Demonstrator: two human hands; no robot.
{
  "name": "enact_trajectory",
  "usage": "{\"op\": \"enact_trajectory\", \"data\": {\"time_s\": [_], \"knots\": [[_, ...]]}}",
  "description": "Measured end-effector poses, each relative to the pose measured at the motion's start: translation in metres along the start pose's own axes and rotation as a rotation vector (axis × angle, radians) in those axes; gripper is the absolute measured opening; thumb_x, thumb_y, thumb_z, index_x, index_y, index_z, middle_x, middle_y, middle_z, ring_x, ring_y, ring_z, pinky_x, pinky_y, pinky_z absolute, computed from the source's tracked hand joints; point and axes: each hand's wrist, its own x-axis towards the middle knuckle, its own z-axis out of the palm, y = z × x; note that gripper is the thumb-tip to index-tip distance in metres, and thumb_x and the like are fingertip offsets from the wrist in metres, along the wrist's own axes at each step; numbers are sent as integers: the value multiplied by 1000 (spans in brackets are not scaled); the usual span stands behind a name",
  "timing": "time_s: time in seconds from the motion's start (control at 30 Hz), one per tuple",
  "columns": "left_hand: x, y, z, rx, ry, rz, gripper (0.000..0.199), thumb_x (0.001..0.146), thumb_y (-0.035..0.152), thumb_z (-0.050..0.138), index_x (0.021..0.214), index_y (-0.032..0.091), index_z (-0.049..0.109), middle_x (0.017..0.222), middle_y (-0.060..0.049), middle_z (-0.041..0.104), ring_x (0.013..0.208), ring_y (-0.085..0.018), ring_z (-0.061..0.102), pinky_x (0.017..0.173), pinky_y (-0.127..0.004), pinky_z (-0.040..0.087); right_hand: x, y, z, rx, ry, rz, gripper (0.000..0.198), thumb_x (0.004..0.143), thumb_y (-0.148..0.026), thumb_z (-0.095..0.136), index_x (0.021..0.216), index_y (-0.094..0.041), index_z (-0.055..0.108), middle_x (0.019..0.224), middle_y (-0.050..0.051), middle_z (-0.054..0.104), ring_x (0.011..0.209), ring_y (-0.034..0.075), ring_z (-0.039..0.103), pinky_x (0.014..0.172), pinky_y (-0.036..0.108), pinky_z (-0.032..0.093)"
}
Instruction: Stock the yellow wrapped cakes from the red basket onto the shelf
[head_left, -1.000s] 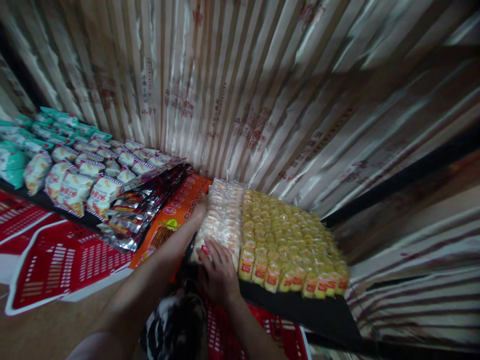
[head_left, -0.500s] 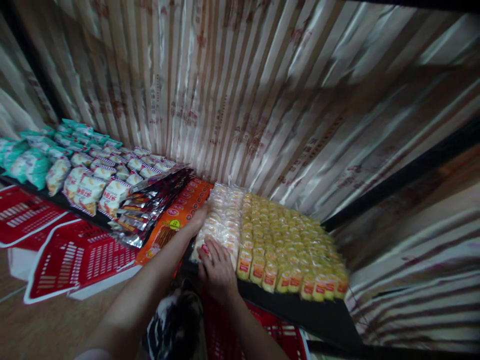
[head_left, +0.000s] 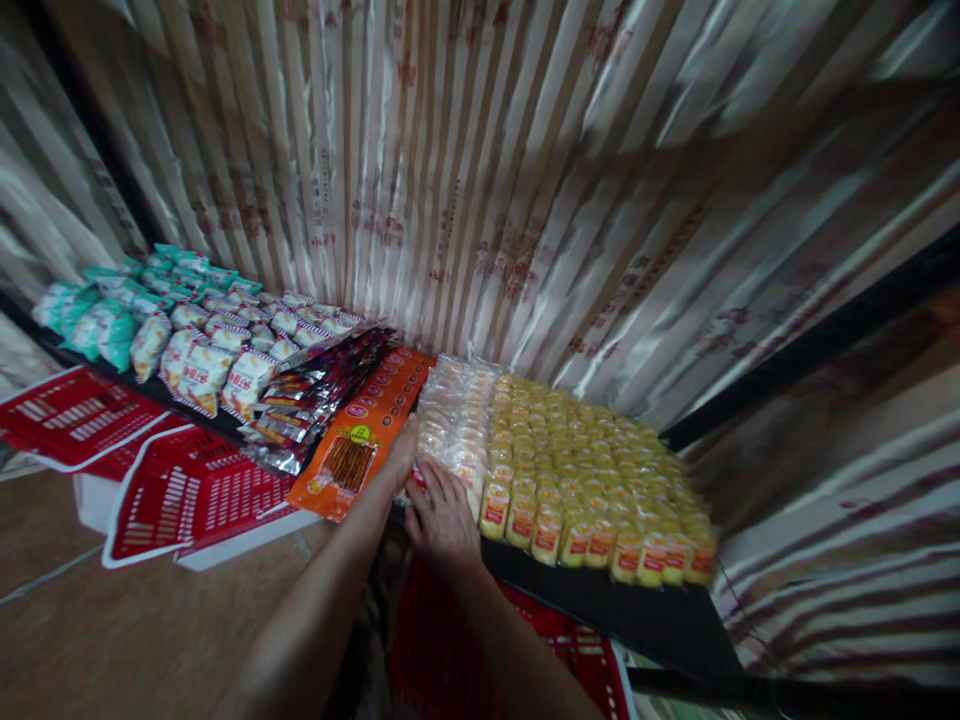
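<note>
Clear-wrapped white snack packs point(head_left: 459, 432) stand in rows on the dark shelf point(head_left: 600, 612). My left hand point(head_left: 406, 448) lies along their left side, its fingers mostly hidden. My right hand point(head_left: 444, 515) rests against the front of the same rows, fingers stretched out and slightly apart. Left of my hands lies a large orange snack bag point(head_left: 367, 440), partly covered by my left forearm. Right of the white packs stand many yellow-wrapped snack packs point(head_left: 577, 480) in close rows.
Farther left are dark shiny snack packets point(head_left: 322, 390), white snack bags point(head_left: 202, 370) and teal snack bags point(head_left: 112, 320). Red plastic baskets point(head_left: 195, 490) are below the shelf's front edge. Striped plastic sheeting point(head_left: 420, 180) hangs behind, and a dark bar point(head_left: 810, 350) crosses the right side.
The camera view has shifted, so the shelf goods appear farther right. My right hand has moved slightly up along the front of the white packs; my left hand stays at their side.
</note>
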Motion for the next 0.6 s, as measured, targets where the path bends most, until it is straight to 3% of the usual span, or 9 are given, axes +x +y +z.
{"op": "enact_trajectory", "data": {"time_s": [0.23,0.43,0.6], "knots": [[-4,3,-4,53,16,28,59,93,44,19,129,4,46,138,-15,39,131,-19,32,110,-30,20,0,-1,-2,0,-19,8,43,82,-29,50,125,-21,51,138,10,43,127,25,34,104,44,27],[-16,-9,0,74,44,67,59,94,42,17,134,5,38,142,-13,33,133,-16,28,110,-27,19,0,-1,-1,9,0,2,38,81,-28,52,118,-20,56,135,11,46,126,25,36,103,44,28],[-13,-9,2,114,56,42,58,93,42,18,131,7,43,140,-13,39,132,-17,31,110,-27,20,0,0,-1,25,14,6,38,81,-27,51,118,-20,56,135,11,46,128,25,35,104,45,28]]}}
